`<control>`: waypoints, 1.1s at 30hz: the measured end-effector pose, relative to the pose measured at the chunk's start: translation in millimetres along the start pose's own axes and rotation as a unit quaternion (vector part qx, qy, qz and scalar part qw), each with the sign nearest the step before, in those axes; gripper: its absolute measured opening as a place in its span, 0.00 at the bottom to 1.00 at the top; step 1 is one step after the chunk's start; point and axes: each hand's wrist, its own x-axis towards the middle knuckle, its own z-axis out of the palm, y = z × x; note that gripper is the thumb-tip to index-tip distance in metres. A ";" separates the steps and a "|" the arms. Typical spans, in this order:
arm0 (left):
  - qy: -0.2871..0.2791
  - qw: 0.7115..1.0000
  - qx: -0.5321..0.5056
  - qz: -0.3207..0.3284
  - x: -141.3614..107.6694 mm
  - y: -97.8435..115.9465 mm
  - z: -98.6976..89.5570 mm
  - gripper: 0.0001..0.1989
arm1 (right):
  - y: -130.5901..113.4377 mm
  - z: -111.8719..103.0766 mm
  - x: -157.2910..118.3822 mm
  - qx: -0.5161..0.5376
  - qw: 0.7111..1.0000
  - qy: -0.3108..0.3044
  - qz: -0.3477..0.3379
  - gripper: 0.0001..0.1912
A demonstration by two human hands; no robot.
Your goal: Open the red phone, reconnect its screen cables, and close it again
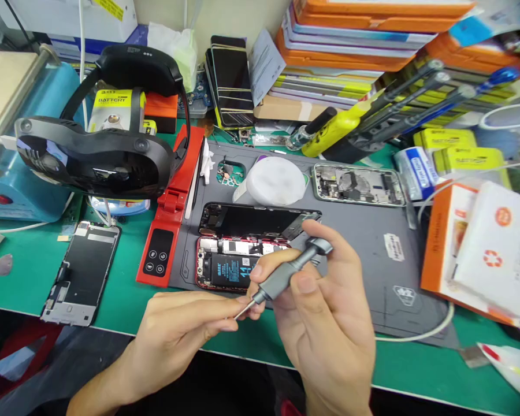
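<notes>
My right hand (325,312) grips a grey precision screwdriver (281,277), its thin shaft pointing down and to the left. The fingers of my left hand (186,323) are pinched together at the screwdriver's tip; whether a small screw sits between them is too small to make out. Behind my hands lies an opened red phone (229,268) with its black battery showing. Its screen (255,221) is folded up along the far side. Part of the phone's right end is hidden by my right hand.
A grey work mat (351,242) carries a white round container (275,180) and another opened phone (359,185). On the left are a red tool strip (160,248), a black headset (99,156) and a loose phone screen (82,271). Boxes (494,248) stand at the right.
</notes>
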 end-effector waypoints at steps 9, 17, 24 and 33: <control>0.010 1.000 0.004 -0.002 -1.8 2.2 -2.6 0.21 | 1.9 -0.6 -1.5 0.019 1.000 -0.013 -0.019 0.18; 0.019 1.000 0.012 0.006 0.5 3.1 -2.2 0.17 | 1.6 -1.0 -0.3 0.021 0.999 -0.020 -0.016 0.17; 0.015 0.999 0.051 0.013 -0.2 3.6 -1.5 0.17 | 1.1 -0.1 -0.1 0.021 1.000 -0.012 -0.002 0.17; 0.010 0.999 0.035 0.014 0.6 3.8 -1.9 0.20 | 1.5 -0.4 3.5 0.020 0.999 -0.006 0.027 0.18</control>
